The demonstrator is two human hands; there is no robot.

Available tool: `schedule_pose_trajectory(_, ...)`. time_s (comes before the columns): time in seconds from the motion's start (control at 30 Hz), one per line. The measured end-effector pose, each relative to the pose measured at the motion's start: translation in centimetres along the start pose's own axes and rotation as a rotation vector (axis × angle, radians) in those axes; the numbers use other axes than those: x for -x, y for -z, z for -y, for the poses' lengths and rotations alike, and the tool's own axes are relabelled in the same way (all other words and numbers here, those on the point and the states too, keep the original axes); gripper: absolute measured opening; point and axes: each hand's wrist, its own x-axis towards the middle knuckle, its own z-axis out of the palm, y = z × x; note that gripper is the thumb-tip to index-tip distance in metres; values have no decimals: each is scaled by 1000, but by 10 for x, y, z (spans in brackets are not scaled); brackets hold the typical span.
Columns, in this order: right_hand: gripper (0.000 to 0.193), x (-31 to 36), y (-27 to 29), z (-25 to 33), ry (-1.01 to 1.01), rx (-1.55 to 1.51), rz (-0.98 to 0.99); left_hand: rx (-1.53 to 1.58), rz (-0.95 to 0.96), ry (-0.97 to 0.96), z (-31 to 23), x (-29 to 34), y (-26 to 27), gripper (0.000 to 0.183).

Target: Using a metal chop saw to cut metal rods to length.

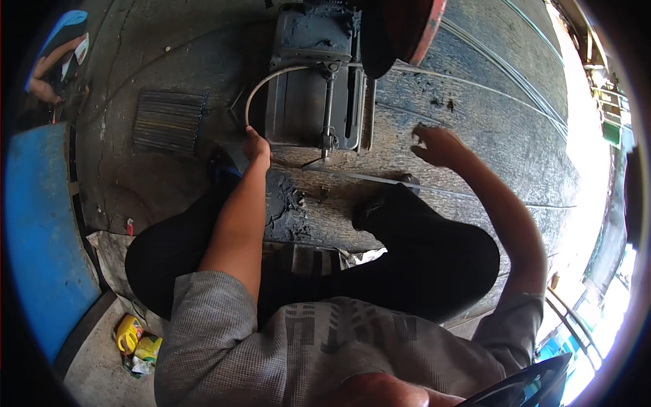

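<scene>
My left hand [258, 146] is closed at the lower end of a thin curved rod or tube [258, 88], left of a dark metal machine base [288, 112]. The rod arcs up and over to a clamp screw [329, 102] on the base. Whether it is stiff or soft, I cannot tell. To the right of the base, my right hand [437, 146] hovers with its fingers apart and slightly bent, holding nothing. A large dark disc-like part with a red rim [428, 30] overhangs the base at its far right. Below the clamp, a thin metal strip [369, 178] runs off to the right.
Cut dark bars [171, 121] lie side by side at the left. Long thin rods [498, 64] stretch across the far right floor. Black grit [288, 214] lies before my legs. A blue panel [47, 230] and yellow packets [129, 334] are at left; another person [51, 68] is far left.
</scene>
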Motion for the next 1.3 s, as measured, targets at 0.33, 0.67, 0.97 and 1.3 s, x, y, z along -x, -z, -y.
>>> schedule_pose_trajectory(0.33,53,-94,-153,215,-621,375,-180,-77,-126,-53,-14,19,-8,76)
schedule_pose_trajectory(0.67,66,-72,-219,212,-350,-619,-685,125,-20,127,-9,6,-2,71)
schedule_pose_trajectory(0.97,53,-118,-221,199,-919,-2386,-529,-287,-219,-277,39,110,-9,59)
schedule_pose_trajectory(1.3,42,-92,-222,206,-293,-830,-1014,105,136,-506,72,97,-24,37)
